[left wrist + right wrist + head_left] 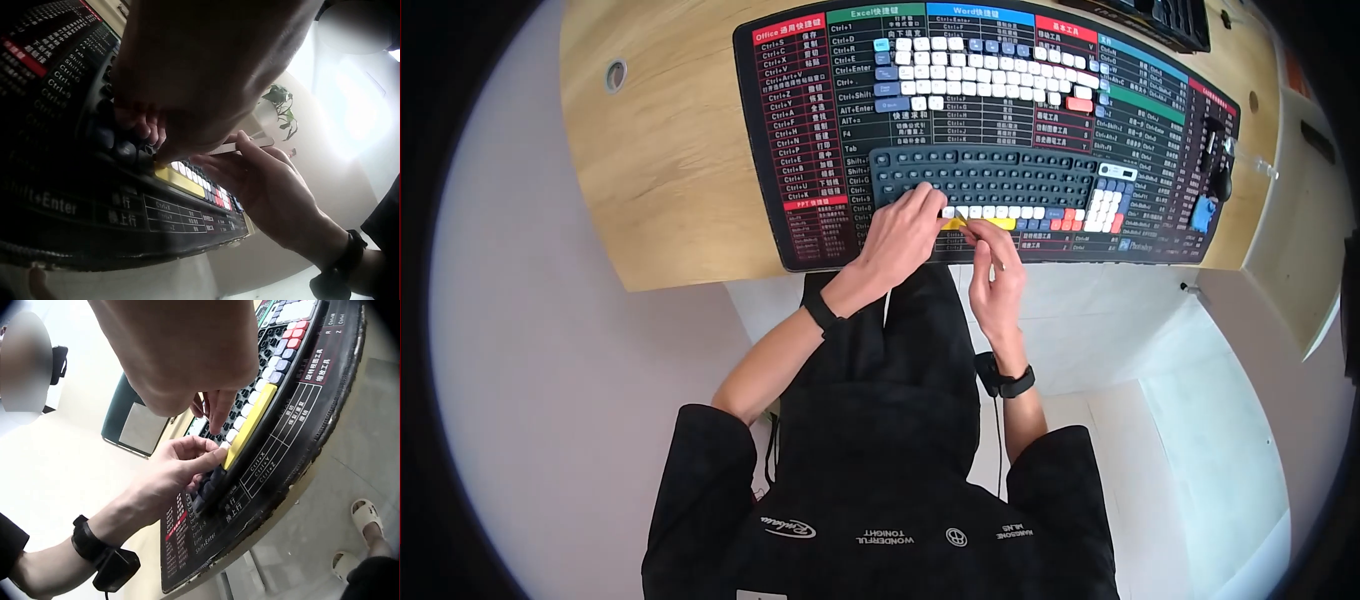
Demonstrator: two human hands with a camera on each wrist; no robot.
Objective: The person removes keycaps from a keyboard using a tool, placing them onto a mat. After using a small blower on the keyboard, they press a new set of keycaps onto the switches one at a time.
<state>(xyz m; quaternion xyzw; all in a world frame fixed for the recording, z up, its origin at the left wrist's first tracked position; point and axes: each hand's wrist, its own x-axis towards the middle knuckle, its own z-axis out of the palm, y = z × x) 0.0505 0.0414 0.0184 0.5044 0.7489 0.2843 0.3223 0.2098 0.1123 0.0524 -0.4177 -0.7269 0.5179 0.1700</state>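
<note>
A dark keyboard (980, 182) lies near the front of a printed desk mat, with bare switches in its upper rows and white keycaps along its lower part. Its yellow space bar (251, 427) runs along the front edge. At the bar's left end, my left hand (903, 238) has thumb and index finger pinching a white keycap (223, 445). My right hand (998, 278) grips slim metal tweezers (228, 148) between thumb and fingers, their tip pointing at the keys beside the left fingertips. The left forearm hides part of the keyboard in the left wrist view.
Loose keycaps (990, 75) lie in rows behind the keyboard on the desk mat (805, 150). A black mouse (1222, 184) and a small blue item (1203, 213) sit at the right. A black tray (1160, 20) stands at the back right of the wooden desk (650, 180).
</note>
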